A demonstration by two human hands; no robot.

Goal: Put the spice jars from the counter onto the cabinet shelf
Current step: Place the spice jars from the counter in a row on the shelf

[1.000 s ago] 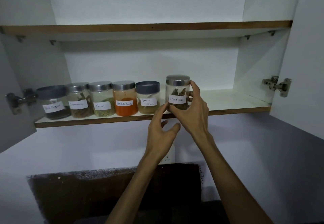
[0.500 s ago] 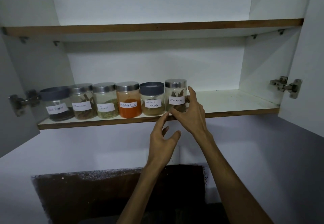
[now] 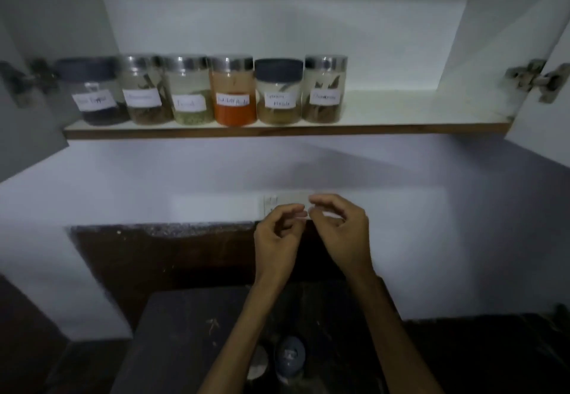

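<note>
Six spice jars (image 3: 203, 91) stand in a row on the cabinet shelf (image 3: 401, 126), each upright and touching its neighbour. From the head view we see our left hand (image 3: 277, 239) and right hand (image 3: 342, 236) well below the shelf, side by side, fingers loosely curled and holding nothing. Two more jar lids (image 3: 288, 358) show on the dark counter (image 3: 185, 332) right under our left arm, so we think that hand is nearer.
</note>
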